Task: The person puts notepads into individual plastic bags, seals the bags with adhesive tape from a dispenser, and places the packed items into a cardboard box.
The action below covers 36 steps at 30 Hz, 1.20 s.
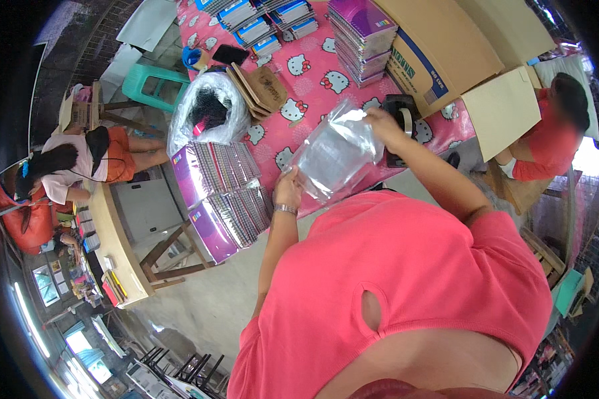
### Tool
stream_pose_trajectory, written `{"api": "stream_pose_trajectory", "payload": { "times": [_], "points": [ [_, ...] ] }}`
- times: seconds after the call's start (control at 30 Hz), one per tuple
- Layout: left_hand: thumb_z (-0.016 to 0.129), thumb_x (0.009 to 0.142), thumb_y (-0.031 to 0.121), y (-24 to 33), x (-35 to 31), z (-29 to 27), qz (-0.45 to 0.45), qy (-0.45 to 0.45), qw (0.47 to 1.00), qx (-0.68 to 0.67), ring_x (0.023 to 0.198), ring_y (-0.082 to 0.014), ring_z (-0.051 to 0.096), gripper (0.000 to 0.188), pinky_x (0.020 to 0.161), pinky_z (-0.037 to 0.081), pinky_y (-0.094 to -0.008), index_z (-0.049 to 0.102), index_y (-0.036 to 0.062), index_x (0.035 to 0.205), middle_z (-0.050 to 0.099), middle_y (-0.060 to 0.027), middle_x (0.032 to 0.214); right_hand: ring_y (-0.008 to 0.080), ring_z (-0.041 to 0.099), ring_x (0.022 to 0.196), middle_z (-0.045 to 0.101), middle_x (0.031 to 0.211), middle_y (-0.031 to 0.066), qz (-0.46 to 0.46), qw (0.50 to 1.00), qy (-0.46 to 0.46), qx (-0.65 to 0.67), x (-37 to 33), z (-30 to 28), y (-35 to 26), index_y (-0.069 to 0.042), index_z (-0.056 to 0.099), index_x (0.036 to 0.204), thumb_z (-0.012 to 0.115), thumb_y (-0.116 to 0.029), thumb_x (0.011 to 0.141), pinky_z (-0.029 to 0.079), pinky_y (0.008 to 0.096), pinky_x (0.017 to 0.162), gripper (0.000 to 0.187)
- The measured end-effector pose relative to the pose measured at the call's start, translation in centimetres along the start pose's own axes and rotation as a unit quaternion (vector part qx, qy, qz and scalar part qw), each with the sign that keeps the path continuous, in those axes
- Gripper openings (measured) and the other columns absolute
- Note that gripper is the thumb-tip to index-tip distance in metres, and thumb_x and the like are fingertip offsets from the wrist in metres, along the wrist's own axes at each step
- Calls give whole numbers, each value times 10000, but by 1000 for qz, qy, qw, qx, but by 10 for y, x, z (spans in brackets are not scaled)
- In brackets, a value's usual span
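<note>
Fingers of my left hand (287, 189) grasp a clear plastic sleeve (336, 156) at its 8 o'clock edge; those of my right hand (385, 128) pinch it at 2 o'clock. From my remote view, the sleeve is over the near part of the pink-covered bench (313, 88). Taking it as the dial's centre, I find spiral-bound purple notebooks (226, 199) at 8 o'clock, a plastic-wrapped bundle (185, 123) at 10, blue notebooks (254, 30) at 11, a purple notebook stack (361, 40) at 12, and an open carton (446, 40) between 1 and 2. A black tape dispenser (398, 105) stands just beside my right hand.
</note>
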<state>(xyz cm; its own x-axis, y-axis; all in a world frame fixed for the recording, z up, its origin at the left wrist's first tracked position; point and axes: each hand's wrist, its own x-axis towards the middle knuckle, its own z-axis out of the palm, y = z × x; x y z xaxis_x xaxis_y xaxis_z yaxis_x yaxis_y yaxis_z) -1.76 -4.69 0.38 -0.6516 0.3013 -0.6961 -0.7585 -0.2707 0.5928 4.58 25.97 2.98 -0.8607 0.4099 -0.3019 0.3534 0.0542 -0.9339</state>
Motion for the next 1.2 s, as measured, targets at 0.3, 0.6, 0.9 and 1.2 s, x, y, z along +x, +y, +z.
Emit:
{"api": "stream_pose_trajectory", "payload": {
  "times": [0.3,0.6,0.9,1.2],
  "points": [
    [629,800,18,-31,40,-67,57,214,959,177,657,-147,573,209,628,483,-275,595,27,1006,603,-52,857,364,469,1168,509,1241,187,-144,924,-57,-350,43,100,-24,-120,487,1285,613,-227,785,399,435,975,526],
    [649,806,57,-52,-3,-46,226,213,909,280,1042,-248,527,739,884,434,-334,212,7,1401,462,-206,1244,415,554,1042,510,1160,298,-232,893,-100,-373,140,213,-120,-182,467,1273,584,-377,814,479,460,856,512],
    [653,768,-17,-76,-17,-66,209,209,939,175,909,-158,508,676,786,467,-292,309,21,1349,512,-67,1025,376,638,894,645,982,223,-219,893,-107,-378,144,214,-152,-69,482,1214,396,-239,934,516,466,740,339],
    [648,760,-41,-70,-4,-64,176,188,931,259,833,-122,489,573,721,447,-270,400,16,1273,500,-21,916,332,651,914,667,969,142,-246,772,-30,-585,240,86,-144,-107,569,1099,414,-172,911,504,454,739,252]
  ]
}}
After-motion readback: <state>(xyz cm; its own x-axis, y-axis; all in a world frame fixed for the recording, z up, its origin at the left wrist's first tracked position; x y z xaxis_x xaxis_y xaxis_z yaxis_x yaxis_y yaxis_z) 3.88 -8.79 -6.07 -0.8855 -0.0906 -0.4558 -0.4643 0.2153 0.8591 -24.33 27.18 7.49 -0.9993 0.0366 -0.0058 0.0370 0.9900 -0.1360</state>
